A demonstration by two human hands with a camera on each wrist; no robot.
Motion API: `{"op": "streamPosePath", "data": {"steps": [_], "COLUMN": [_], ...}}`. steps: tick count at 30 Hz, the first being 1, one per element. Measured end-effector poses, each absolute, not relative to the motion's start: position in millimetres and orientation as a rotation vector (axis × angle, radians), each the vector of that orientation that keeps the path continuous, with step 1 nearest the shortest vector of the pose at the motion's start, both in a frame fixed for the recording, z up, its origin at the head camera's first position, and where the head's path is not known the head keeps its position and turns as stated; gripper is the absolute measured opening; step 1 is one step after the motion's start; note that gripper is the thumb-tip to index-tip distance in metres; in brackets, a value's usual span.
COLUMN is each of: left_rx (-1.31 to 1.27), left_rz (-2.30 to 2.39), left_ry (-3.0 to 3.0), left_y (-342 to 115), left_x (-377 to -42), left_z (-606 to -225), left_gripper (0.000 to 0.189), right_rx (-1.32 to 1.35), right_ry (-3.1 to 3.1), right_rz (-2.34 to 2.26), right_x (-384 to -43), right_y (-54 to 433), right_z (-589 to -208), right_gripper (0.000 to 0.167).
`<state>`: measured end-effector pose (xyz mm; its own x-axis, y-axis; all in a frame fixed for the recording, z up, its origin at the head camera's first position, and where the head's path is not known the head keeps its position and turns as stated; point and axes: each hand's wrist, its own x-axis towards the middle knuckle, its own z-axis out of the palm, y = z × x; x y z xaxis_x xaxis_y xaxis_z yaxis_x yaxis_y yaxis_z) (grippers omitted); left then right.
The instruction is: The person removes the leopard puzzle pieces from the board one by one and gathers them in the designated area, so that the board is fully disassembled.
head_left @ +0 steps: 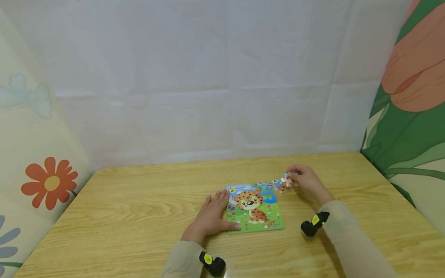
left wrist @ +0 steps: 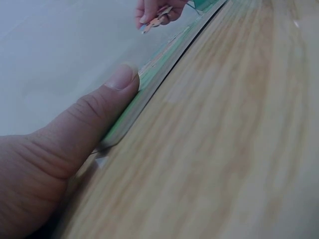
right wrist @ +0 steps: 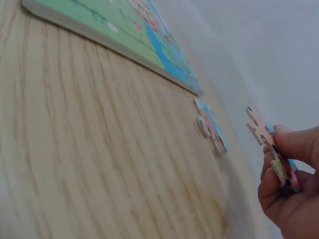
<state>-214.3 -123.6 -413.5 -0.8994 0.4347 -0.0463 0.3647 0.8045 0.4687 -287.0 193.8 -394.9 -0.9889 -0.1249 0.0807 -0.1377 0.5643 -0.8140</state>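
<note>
A square jigsaw puzzle board [head_left: 259, 208] with a spotted cub picture lies flat on the table. My left hand [head_left: 213, 216] rests at its left side, fingers stretched along the edge. In the left wrist view the thumb [left wrist: 107, 97] presses on the board's near edge. Beyond the board's far right corner, my right hand [head_left: 306, 181] holds jigsaw pieces [right wrist: 274, 149] above the table, pinched between thumb and fingers. There seem to be more than one, overlapping; their number cannot be told. Another jigsaw piece [right wrist: 211, 127] lies on the table between the board's corner and that hand.
The wood-grain table [head_left: 139, 216] runs back to a white cloth backdrop [head_left: 174, 116]. Printed panels with a red flower [head_left: 50, 183] at left and a large pink bloom [head_left: 417, 65] at right flank it. A black wrist camera [head_left: 314, 224] sits on the right sleeve.
</note>
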Motion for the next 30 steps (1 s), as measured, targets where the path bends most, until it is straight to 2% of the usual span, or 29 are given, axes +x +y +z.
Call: {"op": "streamPosePath", "data": {"steps": [7,14,30], "left_rx": [0.652,0.655,0.644], "left_rz": [0.705,0.700,0.697], "left_ry": [2.840,2.839,2.830], "left_y": [-125.2,-125.8,-127.0], "left_x": [-215.1,-214.9,-214.7], "left_z": [-416.1,-416.9,-414.9], "left_gripper": [0.108,0.108,0.108], "right_rx": [0.018,0.056,0.071], "right_ry": [-2.631,-2.815,-2.889], "right_rz": [1.827,1.443,1.133], "right_x": [-285.7,-289.0,-290.8], "right_y": [199.0,205.8,194.9], "right_z": [-401.1,-406.1,-409.3], "right_gripper": [0.015,0.018,0.016]}}
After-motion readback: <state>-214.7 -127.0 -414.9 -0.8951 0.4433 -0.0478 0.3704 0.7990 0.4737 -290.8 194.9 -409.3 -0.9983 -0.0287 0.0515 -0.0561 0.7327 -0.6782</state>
